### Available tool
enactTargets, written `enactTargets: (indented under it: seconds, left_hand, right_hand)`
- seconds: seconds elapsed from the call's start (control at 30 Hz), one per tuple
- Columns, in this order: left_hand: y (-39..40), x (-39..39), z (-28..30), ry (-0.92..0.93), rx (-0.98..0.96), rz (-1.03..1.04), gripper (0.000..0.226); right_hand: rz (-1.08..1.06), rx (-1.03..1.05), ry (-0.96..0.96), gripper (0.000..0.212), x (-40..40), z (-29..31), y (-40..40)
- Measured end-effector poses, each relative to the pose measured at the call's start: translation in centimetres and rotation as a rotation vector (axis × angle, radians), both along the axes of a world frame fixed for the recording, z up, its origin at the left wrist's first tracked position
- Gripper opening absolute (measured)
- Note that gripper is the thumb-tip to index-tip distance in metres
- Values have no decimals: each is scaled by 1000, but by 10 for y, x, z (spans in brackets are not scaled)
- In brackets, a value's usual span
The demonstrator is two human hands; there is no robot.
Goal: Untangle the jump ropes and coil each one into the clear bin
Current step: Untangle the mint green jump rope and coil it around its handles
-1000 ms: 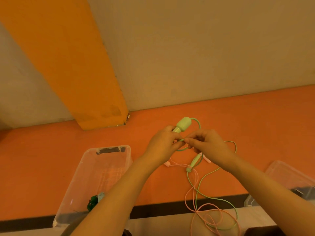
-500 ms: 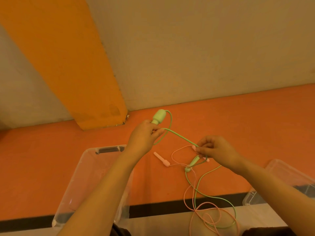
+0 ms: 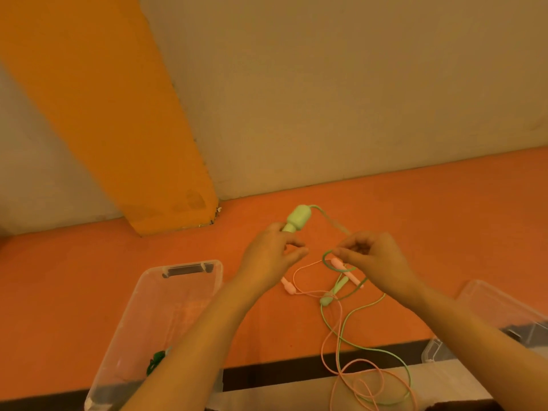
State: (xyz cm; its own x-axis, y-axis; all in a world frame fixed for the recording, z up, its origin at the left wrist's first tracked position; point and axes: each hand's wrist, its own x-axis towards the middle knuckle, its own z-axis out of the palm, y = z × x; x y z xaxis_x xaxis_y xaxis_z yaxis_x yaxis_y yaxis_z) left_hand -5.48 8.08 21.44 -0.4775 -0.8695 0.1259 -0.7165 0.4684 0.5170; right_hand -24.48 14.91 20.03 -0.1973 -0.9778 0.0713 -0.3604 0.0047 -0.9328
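Left hand (image 3: 268,256): green handle (image 3: 298,218) is being gripped in curled fingers, bulb end pointing away.
Right hand (image 3: 375,258): green cord (image 3: 327,258) is being pinched, looping just left.
Clear bin (image 3: 189,266): being kept lower left, nearer left hand.

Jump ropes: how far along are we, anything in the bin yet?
Done: a dark green item lies in the clear bin. In hand: left hand grips the green handle, right hand pinches its cord. Left: green and pink rope remain crossed on the floor.
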Motion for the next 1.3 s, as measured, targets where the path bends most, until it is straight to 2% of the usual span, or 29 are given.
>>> enactTargets:
  seconds: [0.13, 0.37, 0.63, 0.83, 1.03, 1.13, 1.3]
  left_hand:
    - [11, -17, -5, -29, -63, -86, 24]
    - [7, -17, -11, -36, -68, -102, 23]
    - [-15, 4, 0, -7, -82, 67, 22]
    - [-34, 39, 14, 44, -154, 288, 20]
    - [-38, 54, 9, -98, -98, 354, 20]
    - [-32, 44, 4, -87, -41, 304, 31]
    - [-11, 9, 1, 16, 35, 60, 29]
  right_hand:
    - [39, -22, -25, 11, 10, 1, -5]
    - [67, 20, -88, 7, 11, 1, -9]
    - [126, 121, -52, 9, 3, -11, -8]
    - [99, 174, 0, 8, -18, -17, 2]
    - [13, 143, -10, 12, -34, -16, 10]
    - [-7, 105, -22, 13, -31, -11, 11]
    - [50, 63, 22, 17, -10, 0, 6]
